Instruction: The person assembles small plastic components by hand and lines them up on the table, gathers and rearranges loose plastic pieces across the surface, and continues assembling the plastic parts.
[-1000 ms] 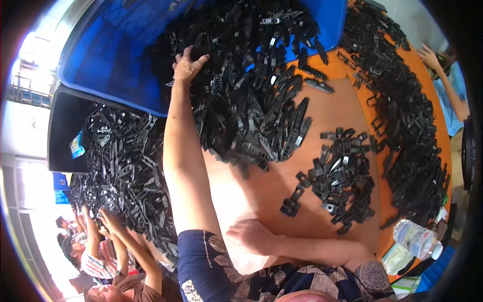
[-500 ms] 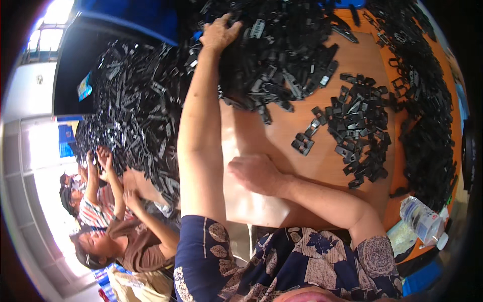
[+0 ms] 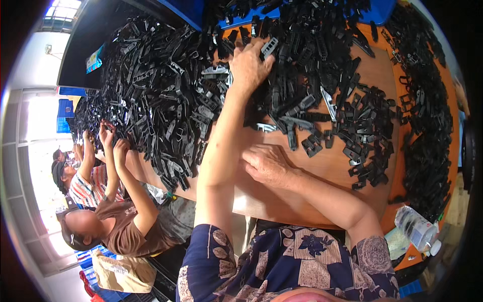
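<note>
My left hand [image 3: 250, 69] reaches far out onto a big heap of black plastic clips [image 3: 297, 65], fingers apart and pressed among the pieces. A slotted grey-black clip [image 3: 269, 47] lies right by its thumb and fingertips; I cannot tell if it is touched. My right hand [image 3: 267, 165] rests near the table's front edge, fingers curled, their tips partly behind my left forearm. What those fingers hold, if anything, is hidden. Beyond it, some clips sit at the near edge of the heap, and a smaller cluster of square black pieces [image 3: 365, 131] is to the right.
Black parts also cover the table [image 3: 322, 189] to the left and line the orange strip at right. Blue bins [image 3: 380, 11] stand at the back. A clear plastic bottle [image 3: 417, 229] lies at lower right. Co-workers [image 3: 121, 221] sit along the left side, hands at the pile.
My left hand has come nearer and to the right, and black clips have slid nearer with it, exposing orange tabletop behind. My right hand stays near the edge. The view has shifted slightly.
</note>
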A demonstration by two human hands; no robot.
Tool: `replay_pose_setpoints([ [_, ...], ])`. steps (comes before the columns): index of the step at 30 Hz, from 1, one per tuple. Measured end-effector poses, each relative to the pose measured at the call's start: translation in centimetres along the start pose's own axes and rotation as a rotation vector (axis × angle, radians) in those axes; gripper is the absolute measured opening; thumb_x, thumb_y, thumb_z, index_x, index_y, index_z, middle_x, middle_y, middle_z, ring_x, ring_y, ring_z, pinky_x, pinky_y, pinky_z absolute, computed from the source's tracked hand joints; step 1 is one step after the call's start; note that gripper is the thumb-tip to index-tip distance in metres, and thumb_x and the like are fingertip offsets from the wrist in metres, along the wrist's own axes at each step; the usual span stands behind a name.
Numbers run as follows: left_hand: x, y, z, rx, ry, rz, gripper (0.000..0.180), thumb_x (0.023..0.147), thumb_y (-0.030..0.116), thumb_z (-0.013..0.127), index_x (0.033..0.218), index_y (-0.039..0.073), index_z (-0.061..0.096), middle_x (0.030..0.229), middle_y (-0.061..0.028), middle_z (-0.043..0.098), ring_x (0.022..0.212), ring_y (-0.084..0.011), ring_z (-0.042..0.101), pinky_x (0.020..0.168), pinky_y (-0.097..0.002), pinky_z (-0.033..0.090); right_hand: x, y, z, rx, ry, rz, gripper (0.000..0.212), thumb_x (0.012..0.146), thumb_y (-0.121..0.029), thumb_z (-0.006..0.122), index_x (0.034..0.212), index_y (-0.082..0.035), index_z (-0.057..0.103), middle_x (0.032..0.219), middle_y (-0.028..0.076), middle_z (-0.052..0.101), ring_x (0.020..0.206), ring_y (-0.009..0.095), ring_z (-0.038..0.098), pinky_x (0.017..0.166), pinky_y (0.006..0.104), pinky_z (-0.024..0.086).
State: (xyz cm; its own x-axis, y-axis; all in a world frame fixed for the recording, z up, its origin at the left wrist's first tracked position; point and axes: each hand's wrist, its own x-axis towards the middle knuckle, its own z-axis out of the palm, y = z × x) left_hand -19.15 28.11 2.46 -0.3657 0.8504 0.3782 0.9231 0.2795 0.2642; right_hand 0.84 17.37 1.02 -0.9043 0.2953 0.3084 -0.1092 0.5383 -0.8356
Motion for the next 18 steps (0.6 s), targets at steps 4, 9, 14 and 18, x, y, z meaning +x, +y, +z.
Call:
replay_pose_setpoints([
  [4,-2.0,2.0,-2.3,-0.041,-0.177,-0.061,0.048,0.085,0.042,0.073,0.121,0.012,0.064,0.111,-0.0122,0.065,0.108,-0.0416,0.058,0.088,-0.0553,0.050,0.6,-0.4,-0.8,-0.002,-0.009,-0.018,0.009,0.087,-0.013,0.065,0.086,-0.006,0.059,0.079,0.012,0.063,0.077,0.033,0.066,0.073,0.0451,0.053],
  [9,2.1,0.5,-4.2,-0.087,-0.274,0.124,0.081,0.073,0.062,0.078,0.136,0.015,0.057,0.129,-0.0148,0.056,0.122,-0.0383,0.054,0.097,-0.0584,0.047,0.2,0.2,-0.9,0.053,0.093,-0.009,0.009,0.088,-0.011,0.065,0.083,-0.005,0.059,0.078,0.011,0.062,0.075,0.030,0.066,0.068,0.0409,0.053],
  [14,11.4,-7.7,0.3,0.257,0.156,-0.035,0.076,0.081,0.051,0.077,0.143,0.018,0.048,0.142,-0.0197,0.049,0.125,-0.0456,0.052,0.100,-0.0521,0.047,0.1,0.3,0.2,0.027,0.066,-0.069,0.008,0.083,-0.006,0.064,0.079,-0.007,0.057,0.075,0.009,0.058,0.074,0.028,0.065,0.070,0.0403,0.054],
  [18,16.1,-15.2,1.3,0.274,0.029,-0.180,0.075,0.082,0.046,0.076,0.145,0.022,0.045,0.140,-0.0269,0.046,0.122,-0.0475,0.054,0.100,-0.0547,0.047,-0.1,-0.6,0.2,-0.005,0.016,-0.050,0.007,0.086,-0.012,0.063,0.086,-0.007,0.059,0.080,0.008,0.059,0.078,0.027,0.064,0.074,0.0395,0.053],
])
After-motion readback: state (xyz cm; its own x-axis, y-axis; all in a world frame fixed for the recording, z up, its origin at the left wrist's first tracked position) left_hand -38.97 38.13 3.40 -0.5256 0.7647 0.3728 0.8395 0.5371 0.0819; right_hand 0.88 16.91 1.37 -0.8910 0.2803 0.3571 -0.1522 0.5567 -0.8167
